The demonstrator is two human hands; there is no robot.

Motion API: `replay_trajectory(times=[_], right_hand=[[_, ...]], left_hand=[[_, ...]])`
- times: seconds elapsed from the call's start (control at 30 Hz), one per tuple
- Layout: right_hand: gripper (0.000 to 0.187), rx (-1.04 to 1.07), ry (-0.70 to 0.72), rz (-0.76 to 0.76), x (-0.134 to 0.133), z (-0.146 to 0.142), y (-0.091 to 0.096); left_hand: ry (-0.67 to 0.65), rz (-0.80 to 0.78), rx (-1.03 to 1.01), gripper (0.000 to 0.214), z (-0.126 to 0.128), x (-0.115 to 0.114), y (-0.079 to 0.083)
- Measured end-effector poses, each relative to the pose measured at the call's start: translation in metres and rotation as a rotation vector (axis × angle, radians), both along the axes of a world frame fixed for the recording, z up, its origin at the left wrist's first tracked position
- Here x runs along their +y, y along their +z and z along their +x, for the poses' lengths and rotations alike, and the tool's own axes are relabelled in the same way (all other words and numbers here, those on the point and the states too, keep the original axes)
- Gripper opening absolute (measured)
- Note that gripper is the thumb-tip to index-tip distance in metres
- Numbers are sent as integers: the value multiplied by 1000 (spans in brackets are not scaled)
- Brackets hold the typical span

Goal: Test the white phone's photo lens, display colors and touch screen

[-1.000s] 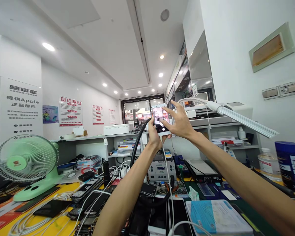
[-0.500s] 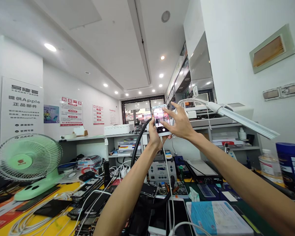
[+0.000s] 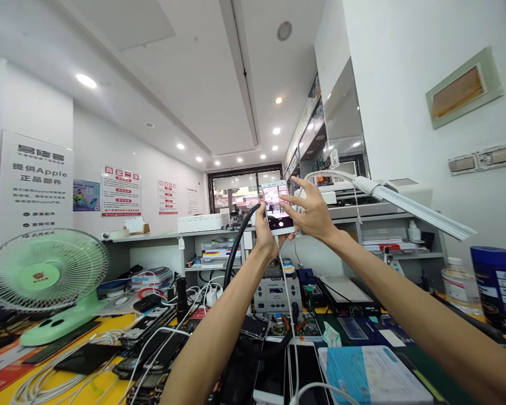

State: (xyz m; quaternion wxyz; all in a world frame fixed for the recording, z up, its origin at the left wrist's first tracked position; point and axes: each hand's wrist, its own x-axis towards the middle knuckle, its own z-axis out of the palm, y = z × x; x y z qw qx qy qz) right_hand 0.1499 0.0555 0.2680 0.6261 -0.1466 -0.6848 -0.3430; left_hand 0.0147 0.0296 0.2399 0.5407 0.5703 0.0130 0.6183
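I hold a white smartphone (image 3: pixel 275 206) up at arm's length, its lit screen facing me and showing a camera picture. My left hand (image 3: pixel 265 233) grips the phone from below and from its left side. My right hand (image 3: pixel 314 212) is beside the phone's right edge, fingers spread, with a fingertip on or just over the screen. A white cable (image 3: pixel 287 298) hangs from the phone's bottom down to the bench.
The bench below carries several phones (image 3: pixel 273 376), cables, a blue-and-white pad (image 3: pixel 373 374) and a grey soldering station (image 3: pixel 277 293). A green desk fan (image 3: pixel 46 281) stands at the left, a white lamp arm (image 3: pixel 409 207) reaches in from the right, and a blue can (image 3: pixel 495 287) is at far right.
Almost nothing has moved. The phone and both hands have stayed raised in the same place; my right hand's fingers have shifted slightly over the screen.
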Motion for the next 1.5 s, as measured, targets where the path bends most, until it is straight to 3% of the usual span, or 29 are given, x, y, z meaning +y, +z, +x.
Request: replay_trajectory(times=[0.27, 0.4, 0.5, 0.6, 0.67, 0.87, 1.07, 1.27, 1.5], right_hand=[[15, 95, 62, 100, -3, 1, -3], [17, 198, 160, 18, -12, 3, -14], [29, 259, 276, -284, -11, 9, -35], [48, 366, 534, -890, 0, 19, -65], [55, 365, 603, -1145, 9, 24, -89], [43, 261, 876, -1772, 29, 29, -155], [30, 218, 1086, -2011, 42, 30, -200], [34, 233, 1149, -2074, 42, 40, -236], [38, 226, 1161, -2116, 35, 36, -236]], left_hand=[[-42, -36, 15, 59, -1, 1, -3], [-85, -132, 28, 60, -6, 6, -12], [-121, -266, 54, 60, -9, 14, -34], [-140, -432, 75, 59, -12, 24, -67], [-149, -532, 84, 58, -14, 29, -90], [-227, -783, 163, 56, -15, 33, -143], [-274, -859, 134, 55, -18, 35, -180], [-310, -970, 91, 55, -25, 40, -223], [-441, -948, 27, 54, -25, 36, -227]])
